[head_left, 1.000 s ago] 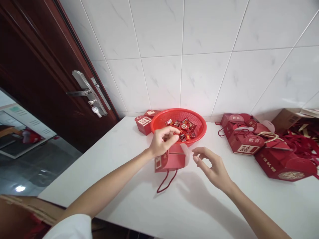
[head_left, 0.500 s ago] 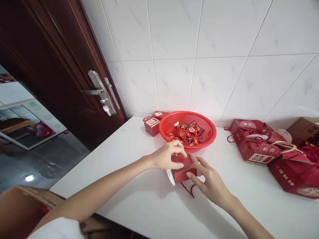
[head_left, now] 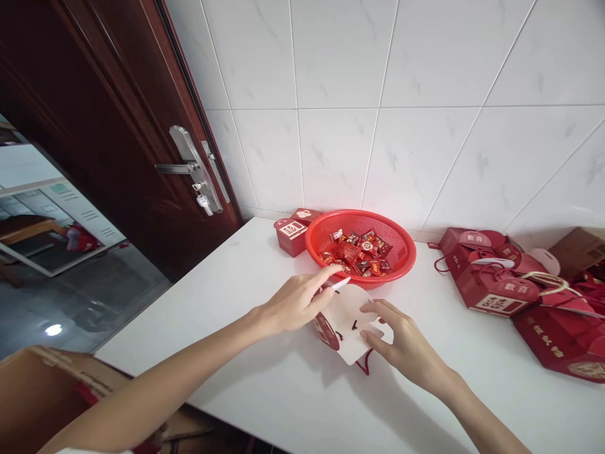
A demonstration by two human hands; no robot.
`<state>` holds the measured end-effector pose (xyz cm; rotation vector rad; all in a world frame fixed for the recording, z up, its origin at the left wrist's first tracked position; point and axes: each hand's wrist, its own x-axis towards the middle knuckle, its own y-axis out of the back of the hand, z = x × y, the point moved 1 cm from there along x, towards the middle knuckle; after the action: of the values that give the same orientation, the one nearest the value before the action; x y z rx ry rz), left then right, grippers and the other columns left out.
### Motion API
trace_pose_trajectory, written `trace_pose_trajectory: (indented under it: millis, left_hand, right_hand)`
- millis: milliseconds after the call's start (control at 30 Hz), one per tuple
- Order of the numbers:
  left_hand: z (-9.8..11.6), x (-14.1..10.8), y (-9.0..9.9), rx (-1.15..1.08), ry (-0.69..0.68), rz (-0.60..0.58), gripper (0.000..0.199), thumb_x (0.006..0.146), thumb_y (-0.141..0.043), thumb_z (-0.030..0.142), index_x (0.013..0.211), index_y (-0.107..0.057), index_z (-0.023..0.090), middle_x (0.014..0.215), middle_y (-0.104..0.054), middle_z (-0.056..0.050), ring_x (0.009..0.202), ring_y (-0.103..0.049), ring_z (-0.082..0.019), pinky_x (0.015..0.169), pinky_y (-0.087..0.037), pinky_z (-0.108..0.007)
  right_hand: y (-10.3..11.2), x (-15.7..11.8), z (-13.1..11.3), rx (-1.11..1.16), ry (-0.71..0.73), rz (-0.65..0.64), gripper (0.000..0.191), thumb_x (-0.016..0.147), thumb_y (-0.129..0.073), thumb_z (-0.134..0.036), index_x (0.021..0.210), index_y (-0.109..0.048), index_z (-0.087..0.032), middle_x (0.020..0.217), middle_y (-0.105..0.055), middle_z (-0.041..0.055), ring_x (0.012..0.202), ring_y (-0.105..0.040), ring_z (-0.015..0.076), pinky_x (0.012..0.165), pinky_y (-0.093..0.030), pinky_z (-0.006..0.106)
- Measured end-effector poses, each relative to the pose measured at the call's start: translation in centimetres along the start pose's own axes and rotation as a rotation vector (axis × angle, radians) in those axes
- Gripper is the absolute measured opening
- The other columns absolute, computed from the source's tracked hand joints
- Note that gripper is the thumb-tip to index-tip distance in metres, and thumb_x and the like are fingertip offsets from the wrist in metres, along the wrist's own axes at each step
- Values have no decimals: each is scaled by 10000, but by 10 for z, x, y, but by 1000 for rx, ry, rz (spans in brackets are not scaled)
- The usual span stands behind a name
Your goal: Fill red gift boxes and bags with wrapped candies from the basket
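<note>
A small red gift box (head_left: 350,325) stands on the white table in front of me, with its flaps spread and their white inner sides facing up. My left hand (head_left: 295,306) has a white flap at its far left edge between thumb and forefinger. On the box's right side, my right hand (head_left: 401,334) has thumb and fingers around another flap. A red cord (head_left: 365,362) pokes out beneath the box. Just behind is a red plastic basket (head_left: 409,255) with wrapped candies (head_left: 362,252) in it.
One more red box (head_left: 290,238) stands left of the basket by the tiled wall. Several red boxes (head_left: 496,284) with cords are grouped at the right. A cardboard carton (head_left: 42,397) is at the table's lower left edge, and a dark door (head_left: 118,113) stands beyond.
The box's flaps have been turned outward, so their white inner sides now show where the red interior was visible. My left hand has moved slightly left and down onto a flap.
</note>
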<state>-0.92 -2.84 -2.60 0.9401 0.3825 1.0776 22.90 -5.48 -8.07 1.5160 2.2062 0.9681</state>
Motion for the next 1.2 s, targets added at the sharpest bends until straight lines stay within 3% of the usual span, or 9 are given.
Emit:
trace_pose_trajectory:
  millis: [133, 300, 400, 500, 600, 700, 833, 1000, 1200]
  left_hand:
    - [-17, 1, 2, -220, 108, 61, 420, 997, -372, 378, 1275, -638, 211, 924, -710, -35, 715, -619, -156, 626, -460, -237]
    - [-33, 2, -8, -468, 312, -41, 384, 910, -498, 418, 1102, -702, 156, 840, -652, -42, 685, -587, -166, 575, -473, -249]
    - [-39, -1, -12, -481, 321, -122, 508, 807, -680, 468, 1211, -623, 165, 1011, -663, -58, 879, -622, -211, 734, -512, -291]
    - [-46, -6, -9, -566, 307, -298, 725, 722, -797, 460, 1331, -496, 205, 1158, -635, -65, 1052, -607, -246, 875, -500, -334]
    - [-54, -8, -4, -697, 306, -491, 942, 658, -866, 401, 1429, -344, 262, 1262, -586, -77, 1167, -579, -276, 929, -499, -375]
    - [-60, -9, -3, -761, 306, -599, 1115, 584, -915, 352, 1468, -238, 298, 1333, -540, -95, 1233, -552, -301, 958, -496, -407]
    - [-67, -8, -12, -753, 292, -571, 1137, 584, -920, 370, 1481, -224, 315, 1316, -558, -96, 1207, -577, -302, 942, -509, -416]
    - [-74, -7, -31, -639, 267, -416, 1217, 586, -916, 424, 1560, -202, 268, 1431, -519, -148, 1241, -567, -316, 983, -491, -406]
    - [-61, 2, -32, -444, 128, -318, 1117, 641, -882, 467, 1570, -300, 251, 1579, -398, -140, 1374, -457, -339, 1087, -424, -409]
  right_hand:
    - [1, -4, 0, 68, -117, -32, 526, 854, -633, -430, 1348, -502, -304, 1183, -693, 61, 1039, -655, 253, 854, -556, 401]
    - [6, -5, -5, 155, -144, -15, 606, 807, -685, -460, 1369, -528, -295, 1152, -692, 57, 964, -636, 237, 850, -549, 389]
    - [9, -3, -4, 222, -157, -54, 705, 787, -715, -487, 1422, -497, -269, 1178, -683, 76, 961, -633, 237, 861, -539, 391]
    - [10, -2, 1, 313, -171, -115, 819, 775, -727, -526, 1487, -423, -259, 1225, -662, 92, 1014, -637, 244, 869, -529, 373]
    - [8, -2, 8, 321, -203, -164, 882, 758, -733, -553, 1514, -379, -266, 1273, -633, 103, 1120, -601, 262, 872, -511, 357]
    - [6, -1, 12, 318, -228, -197, 886, 747, -737, -562, 1509, -385, -279, 1308, -618, 103, 1189, -566, 278, 914, -493, 375]
    - [8, 1, 14, 339, -218, -203, 868, 758, -722, -570, 1505, -392, -273, 1340, -617, 102, 1220, -563, 292, 908, -509, 387]
    - [15, 1, 20, 269, -187, -134, 851, 785, -698, -591, 1513, -393, -273, 1351, -621, 111, 1238, -571, 312, 855, -538, 384]
    - [27, -4, 25, 215, -155, 10, 760, 781, -691, -614, 1425, -481, -269, 1295, -640, 123, 1138, -630, 285, 849, -566, 395]
